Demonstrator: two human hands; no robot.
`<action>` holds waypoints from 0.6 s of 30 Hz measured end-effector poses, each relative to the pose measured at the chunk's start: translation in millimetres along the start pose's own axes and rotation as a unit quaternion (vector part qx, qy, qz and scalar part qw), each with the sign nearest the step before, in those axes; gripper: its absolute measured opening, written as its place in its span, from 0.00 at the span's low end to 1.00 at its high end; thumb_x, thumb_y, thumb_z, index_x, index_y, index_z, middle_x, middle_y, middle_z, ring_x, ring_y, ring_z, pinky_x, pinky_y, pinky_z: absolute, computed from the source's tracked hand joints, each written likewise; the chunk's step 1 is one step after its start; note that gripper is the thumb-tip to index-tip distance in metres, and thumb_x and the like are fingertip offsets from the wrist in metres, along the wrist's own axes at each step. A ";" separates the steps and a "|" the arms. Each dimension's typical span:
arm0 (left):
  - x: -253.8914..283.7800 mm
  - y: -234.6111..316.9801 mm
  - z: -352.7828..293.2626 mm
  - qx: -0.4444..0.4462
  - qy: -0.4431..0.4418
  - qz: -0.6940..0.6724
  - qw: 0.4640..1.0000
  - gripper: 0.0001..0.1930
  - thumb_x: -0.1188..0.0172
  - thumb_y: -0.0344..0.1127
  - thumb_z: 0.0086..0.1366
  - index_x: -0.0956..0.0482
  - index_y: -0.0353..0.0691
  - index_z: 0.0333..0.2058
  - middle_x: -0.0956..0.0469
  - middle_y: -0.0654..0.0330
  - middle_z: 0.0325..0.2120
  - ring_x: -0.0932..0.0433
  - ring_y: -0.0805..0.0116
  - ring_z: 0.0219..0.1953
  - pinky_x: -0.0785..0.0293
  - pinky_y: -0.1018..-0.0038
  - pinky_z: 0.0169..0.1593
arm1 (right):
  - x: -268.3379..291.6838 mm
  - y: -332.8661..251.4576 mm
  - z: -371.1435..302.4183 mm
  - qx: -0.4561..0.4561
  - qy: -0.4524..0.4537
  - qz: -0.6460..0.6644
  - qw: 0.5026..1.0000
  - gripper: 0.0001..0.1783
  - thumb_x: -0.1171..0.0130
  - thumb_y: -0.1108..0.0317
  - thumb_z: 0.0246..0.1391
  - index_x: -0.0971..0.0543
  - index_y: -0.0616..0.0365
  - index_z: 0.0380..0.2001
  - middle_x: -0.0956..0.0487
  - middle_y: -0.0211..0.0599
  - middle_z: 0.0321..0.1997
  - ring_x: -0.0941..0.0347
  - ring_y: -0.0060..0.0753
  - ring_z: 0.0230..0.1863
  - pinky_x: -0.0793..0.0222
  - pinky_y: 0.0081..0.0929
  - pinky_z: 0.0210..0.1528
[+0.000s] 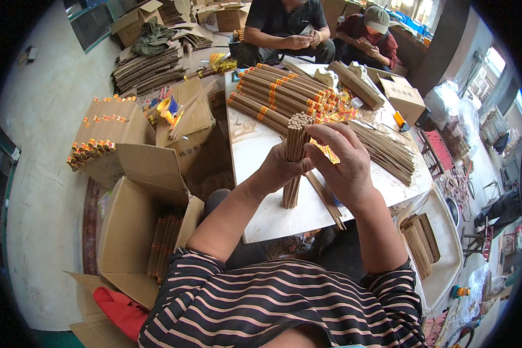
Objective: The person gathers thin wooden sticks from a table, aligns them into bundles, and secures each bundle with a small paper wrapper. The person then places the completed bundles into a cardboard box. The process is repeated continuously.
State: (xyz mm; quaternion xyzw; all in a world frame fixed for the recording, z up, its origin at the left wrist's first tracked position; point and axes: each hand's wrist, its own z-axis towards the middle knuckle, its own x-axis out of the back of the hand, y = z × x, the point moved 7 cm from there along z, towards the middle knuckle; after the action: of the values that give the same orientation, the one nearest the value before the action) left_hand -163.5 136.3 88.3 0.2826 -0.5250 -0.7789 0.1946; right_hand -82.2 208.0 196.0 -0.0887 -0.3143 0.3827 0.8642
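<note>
My left hand (275,169) is wrapped around an upright bundle of thin brown incense sticks (293,194). The bundle's lower end meets the white tabletop (261,217), and its round stick ends face up. Beside the top of the bundle is my right hand (345,159), its fingers curved and apart, with the thumb and index fingertips against or close to the sticks. A red and yellow paper label (329,152) shows in the gap behind these fingers; whether they touch it I cannot tell. Loose sticks (326,200) lie under my hands.
Banded incense bundles (272,87) are piled farther back on the table, with loose sticks (388,153) at right. An open cardboard box (119,232) stands at my left, a white tray (446,255) at my right. Two people (287,35) sit across, handling small things.
</note>
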 end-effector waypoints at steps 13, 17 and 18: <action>-4.2 5.7 -1.6 -0.009 -0.014 0.001 1.000 0.13 0.40 0.37 0.59 0.31 0.40 0.39 0.33 0.71 0.26 0.34 0.83 0.29 0.33 0.82 0.32 | -3.3 -11.7 10.2 -0.007 -0.028 -0.062 0.998 0.12 0.39 0.75 0.46 0.27 0.62 0.36 0.25 0.39 0.34 0.25 0.31 0.34 0.28 0.25 0.37; -0.6 5.3 -3.9 -0.006 -0.018 -0.004 1.000 0.12 0.39 0.37 0.59 0.31 0.41 0.37 0.33 0.71 0.25 0.35 0.83 0.29 0.34 0.82 0.32 | -6.1 -16.4 12.4 0.008 -0.040 -0.094 0.995 0.12 0.39 0.76 0.45 0.28 0.61 0.36 0.25 0.39 0.33 0.25 0.31 0.33 0.28 0.25 0.37; 0.4 4.8 -4.4 -0.008 -0.024 -0.004 1.000 0.12 0.39 0.37 0.58 0.31 0.41 0.36 0.33 0.71 0.25 0.35 0.83 0.28 0.34 0.82 0.31 | -6.5 -18.2 13.0 0.009 -0.042 -0.102 0.994 0.12 0.39 0.77 0.45 0.28 0.61 0.35 0.25 0.39 0.33 0.25 0.31 0.33 0.28 0.25 0.37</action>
State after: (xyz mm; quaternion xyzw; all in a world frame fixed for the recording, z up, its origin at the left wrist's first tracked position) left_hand -160.9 131.1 91.4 0.2645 -0.5219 -0.7905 0.1810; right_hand -82.4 189.6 210.4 -0.0323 -0.3547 0.2986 0.8854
